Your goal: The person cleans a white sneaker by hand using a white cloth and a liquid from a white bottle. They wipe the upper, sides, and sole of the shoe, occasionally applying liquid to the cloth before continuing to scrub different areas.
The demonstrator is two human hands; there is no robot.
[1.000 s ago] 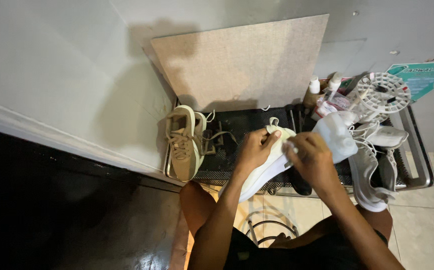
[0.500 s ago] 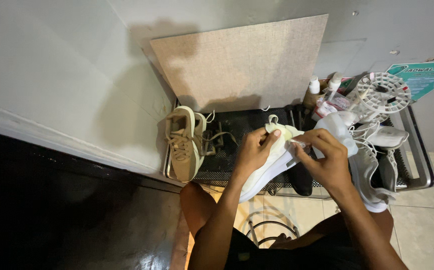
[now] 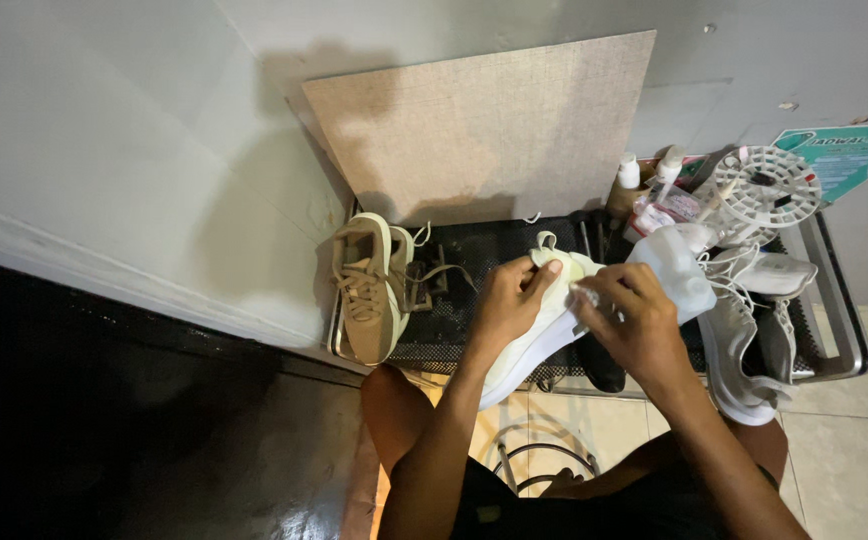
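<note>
A pale yellow-white sneaker point(image 3: 546, 325) is held over the front of a black mesh tray point(image 3: 459, 300). My left hand point(image 3: 507, 303) grips its side, fingers wrapped over the upper. My right hand point(image 3: 626, 322) is closed around a white cloth or bottle-like thing point(image 3: 676, 270) and presses against the shoe's top; what it is exactly I cannot tell. A tan sneaker point(image 3: 369, 290) lies on its side at the tray's left end.
A beige board point(image 3: 484, 125) leans on the wall behind the tray. Small bottles point(image 3: 649, 190) and a round white plastic grid point(image 3: 766, 187) stand at the right. Grey-white sneakers point(image 3: 749, 335) lie on the right of the tray. Dark floor is at left.
The shoe and both hands have shifted slightly; my right hand has moved from the shoe's far end down onto its top. The rest is unchanged.
</note>
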